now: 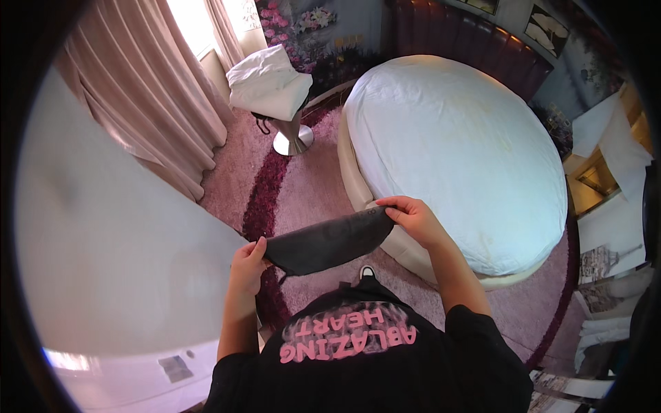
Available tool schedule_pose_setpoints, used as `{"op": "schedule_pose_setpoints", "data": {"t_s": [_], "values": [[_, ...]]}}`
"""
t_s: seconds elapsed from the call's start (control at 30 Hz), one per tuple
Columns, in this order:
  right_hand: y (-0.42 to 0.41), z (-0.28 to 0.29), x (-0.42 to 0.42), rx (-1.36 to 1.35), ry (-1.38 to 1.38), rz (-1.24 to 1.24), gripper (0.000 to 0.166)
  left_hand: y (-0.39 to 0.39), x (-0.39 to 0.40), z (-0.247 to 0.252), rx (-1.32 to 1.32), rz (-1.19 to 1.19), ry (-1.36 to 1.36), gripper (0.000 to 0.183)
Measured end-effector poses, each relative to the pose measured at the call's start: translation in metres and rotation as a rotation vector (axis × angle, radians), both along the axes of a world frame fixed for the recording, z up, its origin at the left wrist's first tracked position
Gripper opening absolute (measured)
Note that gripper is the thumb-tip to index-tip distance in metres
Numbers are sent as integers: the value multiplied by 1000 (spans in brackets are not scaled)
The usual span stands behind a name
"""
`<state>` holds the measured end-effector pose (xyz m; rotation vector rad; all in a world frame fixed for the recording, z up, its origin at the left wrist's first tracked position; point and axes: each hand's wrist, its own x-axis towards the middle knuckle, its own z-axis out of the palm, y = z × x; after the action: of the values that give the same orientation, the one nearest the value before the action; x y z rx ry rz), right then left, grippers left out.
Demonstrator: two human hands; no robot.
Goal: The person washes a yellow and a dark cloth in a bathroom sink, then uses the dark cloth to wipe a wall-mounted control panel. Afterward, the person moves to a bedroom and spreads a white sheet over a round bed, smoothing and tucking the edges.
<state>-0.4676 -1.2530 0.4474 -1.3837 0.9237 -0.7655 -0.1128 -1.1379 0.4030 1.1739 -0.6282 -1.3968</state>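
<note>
A dark grey piece of fabric (330,242), with faint printed writing and a short cord at its lower left, is stretched between my hands. My left hand (250,266) pinches its left end, thumb on top. At the other end, my right hand (410,217) grips the upper corner between thumb and fingers. The fabric hangs in front of my body, above the carpet, and its lower edge sags in a curve. Whether it is a bag or a single sheet, I cannot tell.
A round bed (454,155) with a white sheet stands ahead to the right. Folded white fabric (268,85) lies on a metal-based pedestal (293,139). Pink curtains (150,88) hang at the left, behind a large whitish surface (124,232). Pink carpet (315,191) covers the floor.
</note>
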Motion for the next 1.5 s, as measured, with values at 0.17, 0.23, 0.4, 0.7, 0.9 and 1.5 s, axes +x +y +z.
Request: {"op": "schedule_pose_setpoints", "data": {"t_s": [0.17, 0.23, 0.4, 0.7, 0.9, 1.5], "values": [[-60, 15, -6, -106, 70, 20, 25, -51, -9, -1, -124, 131, 54, 30], [-70, 13, -16, -156, 159, -34, 24, -68, -14, -6, -121, 149, -3, 27], [-28, 6, -44, -91, 199, -184, 22, -103, -32, -27, -87, 99, -98, 18], [207, 3, -75, -67, 505, -626, 34, -100, -103, -40, -200, -620, -81, 13], [350, 24, -138, -211, 598, -1048, 38, -39, -242, 2, -291, -1063, -86, 30], [762, 67, -376, -262, -161, -1251, 28, 231, -678, 71, -442, -1942, 1, 9]]}}
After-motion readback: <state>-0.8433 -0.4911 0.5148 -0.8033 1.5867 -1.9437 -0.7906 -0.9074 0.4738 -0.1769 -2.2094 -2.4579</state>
